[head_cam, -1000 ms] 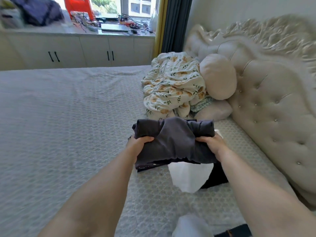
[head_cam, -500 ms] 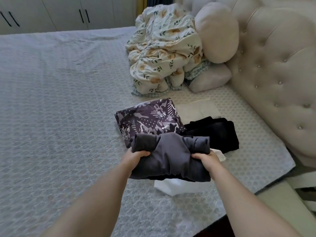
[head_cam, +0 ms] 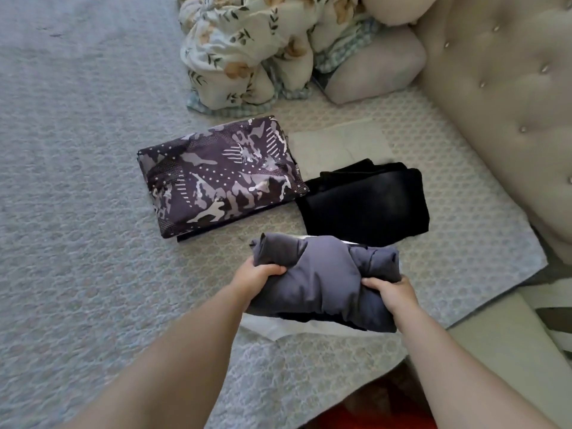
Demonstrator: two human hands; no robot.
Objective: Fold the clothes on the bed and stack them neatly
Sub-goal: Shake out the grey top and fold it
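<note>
I hold a folded dark grey garment (head_cam: 325, 280) above the near part of the bed. My left hand (head_cam: 255, 275) grips its left end and my right hand (head_cam: 390, 291) grips its right end. A white garment (head_cam: 278, 326) lies under it, mostly hidden. Beyond it, a folded camouflage-print garment (head_cam: 221, 178) lies flat on the bed, and a folded black garment (head_cam: 368, 202) lies just to its right. A pale folded piece (head_cam: 337, 147) lies behind the black one.
The grey textured bedspread (head_cam: 77, 212) stretches to the left. A crumpled floral quilt (head_cam: 247, 51) and pillows (head_cam: 374, 72) sit at the back. The tufted beige headboard (head_cam: 501, 103) rises on the right. The bed's edge (head_cam: 464, 320) runs near my right arm.
My view has tilted down, revealing the camouflage and black folded garments. Both hands keep their grip on the grey garment.
</note>
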